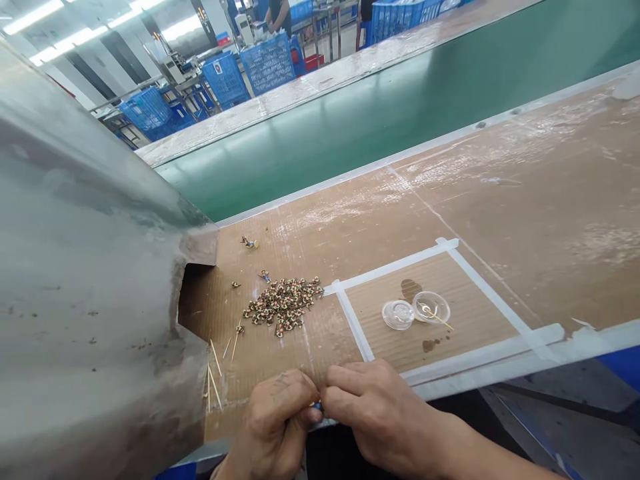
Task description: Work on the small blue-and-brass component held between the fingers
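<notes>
Head view. Lower middle of the frame: left hand [277, 417] curled, thumb and forefinger pinched on a tiny blue-and-yellow piece [316, 405]. Right hand [373, 407] bent in from the right, fingertips bunched against the same spot; cannot tell whether they grip the piece too or only touch it, knuckles hide the contact.

Risks, as judged. Piece is small and mostly covered, held right by the near edge of the bench [350, 233]; a slack pinch could let it drop off that edge, bottom of frame. Too hard a squeeze might bend or mark it.

Centre left: heap [283, 303] of small figures, loosely piled, a few strays around it. A sweeping left wrist could scatter it, or send some into the dark notch of the metal panel [100, 267]. Thin sticks [214, 377] lie loose by that panel; a sleeve or forearm might roll them.

Right of centre: open cup [433, 307], pick leaning in it, lid [399, 315] alongside. A knock to the pick could tip the cup; dark stains [411, 289] nearby suggest liquid spills easily here.
</notes>
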`<state>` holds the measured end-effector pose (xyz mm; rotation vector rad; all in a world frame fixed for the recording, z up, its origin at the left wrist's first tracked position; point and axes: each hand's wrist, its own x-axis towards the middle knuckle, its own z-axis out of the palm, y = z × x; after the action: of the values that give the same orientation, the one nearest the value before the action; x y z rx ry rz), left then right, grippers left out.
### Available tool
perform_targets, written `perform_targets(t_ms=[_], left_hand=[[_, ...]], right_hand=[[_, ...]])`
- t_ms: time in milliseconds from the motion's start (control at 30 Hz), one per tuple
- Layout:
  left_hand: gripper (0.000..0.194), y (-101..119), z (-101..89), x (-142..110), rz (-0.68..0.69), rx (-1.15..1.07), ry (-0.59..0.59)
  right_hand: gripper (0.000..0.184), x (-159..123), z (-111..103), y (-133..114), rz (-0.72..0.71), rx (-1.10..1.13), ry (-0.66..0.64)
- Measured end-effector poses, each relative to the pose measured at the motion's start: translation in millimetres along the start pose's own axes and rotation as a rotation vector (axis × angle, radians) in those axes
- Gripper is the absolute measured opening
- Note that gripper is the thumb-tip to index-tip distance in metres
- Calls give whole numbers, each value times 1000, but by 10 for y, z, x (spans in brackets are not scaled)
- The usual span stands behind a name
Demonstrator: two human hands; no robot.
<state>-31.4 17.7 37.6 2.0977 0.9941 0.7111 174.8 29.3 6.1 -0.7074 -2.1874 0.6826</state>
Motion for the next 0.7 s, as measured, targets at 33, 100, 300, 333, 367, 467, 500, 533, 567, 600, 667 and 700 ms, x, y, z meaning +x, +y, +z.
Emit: perform_targets(t_ms=[33,100,300,333,367,467,500,533,567,600,667,700], left_hand=[[21,-2,-1,-7,-6,-2,-3],[23,-16,-6,-18,-17,4,-11],[32,-93,-9,-42,-23,-51,22],[32,-102,-2,-49,-26,-71,34],[30,-108,5,-55,-42,-82,56],[25,-101,24,-59,-103,-69,153],[25,-90,27,-52,-101,-57,180],[24,-77,29,-43,-81,-50,197],[23,-64,29,-31,-45,-51,207],[21,-51,27,-21,-2,-57,216],[13,-32,21,-7,52,-83,257],[10,-24,21,-7,67,-99,283]], right_hand=[[28,-1,0,5,-1,1,-2],[27,-2,1,16,-10,1,-4],[28,7,19,37,10,25,-7],[28,11,17,36,16,33,4],[29,17,11,32,19,46,11],[29,38,-13,10,6,83,28],[29,42,-18,-1,6,86,29],[28,44,-20,-12,7,84,31],[28,43,-16,-22,13,77,38],[28,39,-7,-32,22,69,47],[30,27,23,-49,29,54,72],[31,23,40,-56,34,49,91]])
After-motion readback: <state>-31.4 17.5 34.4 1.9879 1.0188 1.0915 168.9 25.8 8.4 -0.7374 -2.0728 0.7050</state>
